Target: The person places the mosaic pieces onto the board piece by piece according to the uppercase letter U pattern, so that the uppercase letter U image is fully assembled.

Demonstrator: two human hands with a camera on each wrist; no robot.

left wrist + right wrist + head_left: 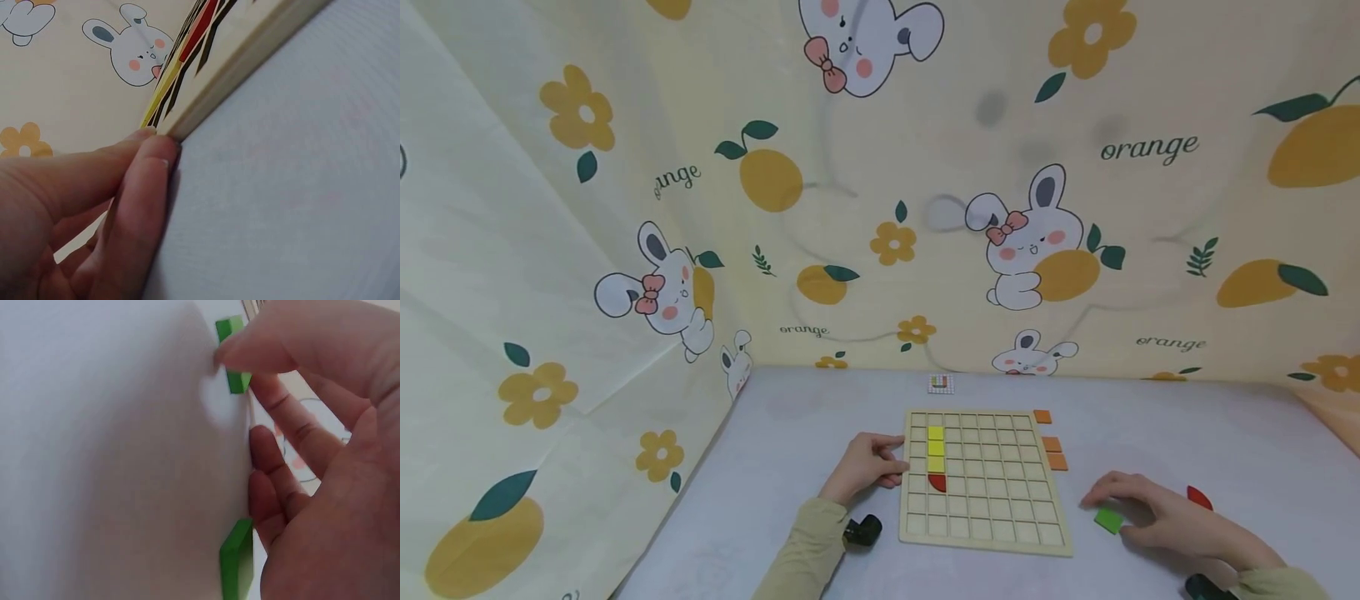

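My left hand (867, 467) holds the left edge of a wooden grid board (985, 517), thumb and forefinger at its rim in the left wrist view. Three yellow squares (936, 446) stand in one column of the board, with a red quarter-round piece (937, 482) just below them. To the right of the board, my right hand (1165, 517) arches low over the table around a green square (1108, 521), thumb and forefinger spread on either side of it. Another green piece (236, 565) lies below the curled fingers in the right wrist view; the hand hides it from the head view.
Orange squares (1052, 445) lie along the board's upper right edge. A second red quarter-round piece (1199, 497) sits behind my right hand. Beyond the board is a small pattern card (941, 384). A printed cloth (962, 317) hangs behind and along the left of the table.
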